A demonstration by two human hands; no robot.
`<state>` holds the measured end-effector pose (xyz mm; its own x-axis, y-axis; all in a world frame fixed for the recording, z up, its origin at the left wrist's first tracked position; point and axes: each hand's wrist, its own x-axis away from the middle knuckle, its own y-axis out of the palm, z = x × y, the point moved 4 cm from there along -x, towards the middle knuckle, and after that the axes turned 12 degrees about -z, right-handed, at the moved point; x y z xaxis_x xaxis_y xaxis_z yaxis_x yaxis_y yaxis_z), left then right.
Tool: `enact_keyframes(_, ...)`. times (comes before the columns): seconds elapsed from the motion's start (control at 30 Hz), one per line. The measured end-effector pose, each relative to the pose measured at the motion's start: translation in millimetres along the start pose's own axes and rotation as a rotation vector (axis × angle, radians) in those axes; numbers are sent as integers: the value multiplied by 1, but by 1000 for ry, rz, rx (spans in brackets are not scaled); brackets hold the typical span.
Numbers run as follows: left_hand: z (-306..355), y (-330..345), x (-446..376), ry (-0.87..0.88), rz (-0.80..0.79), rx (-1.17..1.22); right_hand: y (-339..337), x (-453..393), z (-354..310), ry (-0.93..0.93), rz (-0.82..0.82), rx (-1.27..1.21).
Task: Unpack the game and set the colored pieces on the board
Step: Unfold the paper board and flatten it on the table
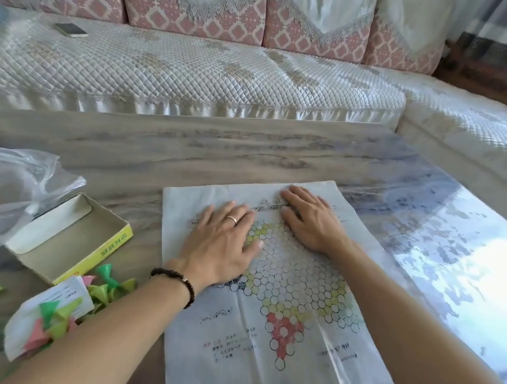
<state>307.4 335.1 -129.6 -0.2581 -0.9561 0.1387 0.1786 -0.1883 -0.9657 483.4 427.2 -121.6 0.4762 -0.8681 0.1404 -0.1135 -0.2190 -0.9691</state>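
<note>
Wood-grain worktop [190,148] carries the creased paper board [269,323] at 6 o'clock, pressed by flat, empty left hand [225,240] and right hand [312,220]; released, its folds may spring up and topple the cone pieces [102,289] waiting at 8 o'clock.

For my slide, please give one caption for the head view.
Both hands, left hand and right hand, press the paper board flat; colored pieces wait beside it.

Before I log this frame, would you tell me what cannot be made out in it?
Head view only:
- Printed text on the paper board: too small and blurred to read.
- Board's upper left cells: covered by the left hand; the right hand hides others.
- Colored pieces: partly hidden by the left forearm and a small bag, so they cannot be counted.
- Board's near edge: cut off by the frame.
</note>
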Motion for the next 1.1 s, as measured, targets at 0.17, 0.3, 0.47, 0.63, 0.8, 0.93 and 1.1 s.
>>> enact_keyframes(0.17,0,1,8,-49,-98,-74,-12,2,13,203,1,34)
enact_keyframes(0.3,1,1,7,-61,-99,-74,4,49,-47,-8,23,-34)
enact_keyframes(0.47,-3,2,30,-50,-152,-67,12,64,3,167,-103,60)
enact_keyframes(0.63,50,-7,39,129,-9,60,12,64,7,195,-86,59)
enact_keyframes(0.8,78,18,45,61,-35,31,8,65,7,177,-47,60)
enact_keyframes(0.93,61,21,83,53,-109,-41,9,65,6,204,-68,66)
enact_keyframes(1.1,58,19,95,54,-143,-53,2,87,-47,133,122,160)
